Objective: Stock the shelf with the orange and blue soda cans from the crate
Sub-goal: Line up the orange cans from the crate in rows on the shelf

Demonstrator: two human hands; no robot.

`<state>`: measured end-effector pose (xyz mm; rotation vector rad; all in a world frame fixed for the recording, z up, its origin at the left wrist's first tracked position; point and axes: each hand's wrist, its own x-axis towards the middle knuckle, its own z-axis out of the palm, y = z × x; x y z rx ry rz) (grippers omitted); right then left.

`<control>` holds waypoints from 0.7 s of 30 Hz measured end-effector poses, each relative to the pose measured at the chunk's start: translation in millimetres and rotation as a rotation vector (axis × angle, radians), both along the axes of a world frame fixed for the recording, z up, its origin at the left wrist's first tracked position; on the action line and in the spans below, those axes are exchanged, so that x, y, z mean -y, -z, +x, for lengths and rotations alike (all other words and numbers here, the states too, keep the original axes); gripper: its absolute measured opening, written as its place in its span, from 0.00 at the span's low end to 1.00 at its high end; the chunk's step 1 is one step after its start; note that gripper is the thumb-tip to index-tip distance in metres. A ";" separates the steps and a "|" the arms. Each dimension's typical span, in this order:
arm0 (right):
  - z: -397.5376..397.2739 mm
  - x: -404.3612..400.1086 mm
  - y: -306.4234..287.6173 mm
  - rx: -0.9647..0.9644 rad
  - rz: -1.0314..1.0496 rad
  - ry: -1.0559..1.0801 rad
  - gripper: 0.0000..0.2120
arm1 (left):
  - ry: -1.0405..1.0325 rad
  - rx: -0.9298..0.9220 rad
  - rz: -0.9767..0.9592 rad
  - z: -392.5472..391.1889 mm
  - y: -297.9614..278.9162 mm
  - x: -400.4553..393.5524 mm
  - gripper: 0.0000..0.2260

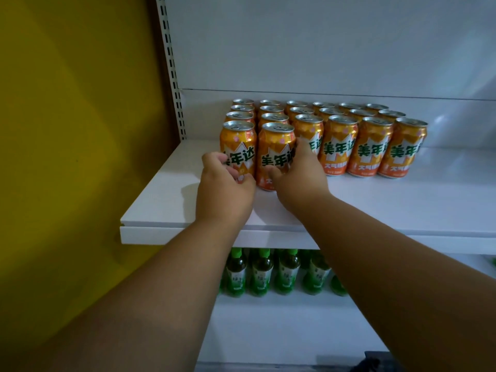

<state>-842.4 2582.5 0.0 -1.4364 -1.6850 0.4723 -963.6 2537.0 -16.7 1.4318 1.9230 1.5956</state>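
Standing upright on the smooth white metal shelf (pixel 171 189): a block of cylindrical orange soda cans (pixel 341 135), glossy, with silver pull-tab lids and green lettering, lined in rows running back toward the rear panel. Gripping the front-left can (pixel 237 145) with the left hand (pixel 224 183), fingers curling round its left side and lower front. Gripping the neighbouring can (pixel 276 154) with the right hand (pixel 300 173), thumb pressing its front low down, fingers wrapping round its right side between it and the next can. Both cans sitting on the shelf surface, touching each other, slightly forward of the row to their right. Showing no blue cans and no crate. Below, on a lower white shelf (pixel 268 312), standing in rows: green plastic bottles (pixel 261 275) with green caps and pale labels. Rising at left: a perforated white metal upright (pixel 171 65) against a flat yellow wall (pixel 75 130).
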 end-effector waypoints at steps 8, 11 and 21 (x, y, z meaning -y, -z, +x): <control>-4.0 2.1 4.4 -0.025 0.026 0.045 0.31 | -0.001 -0.052 0.008 -0.9 0.5 -0.6 0.30; -4.2 1.9 2.6 -0.024 0.004 0.038 0.29 | -0.007 -0.054 -0.001 -1.0 -0.3 -0.6 0.30; 16.7 71.5 -16.6 0.018 0.231 0.033 0.31 | 0.036 -0.157 0.216 33.2 -21.5 51.4 0.18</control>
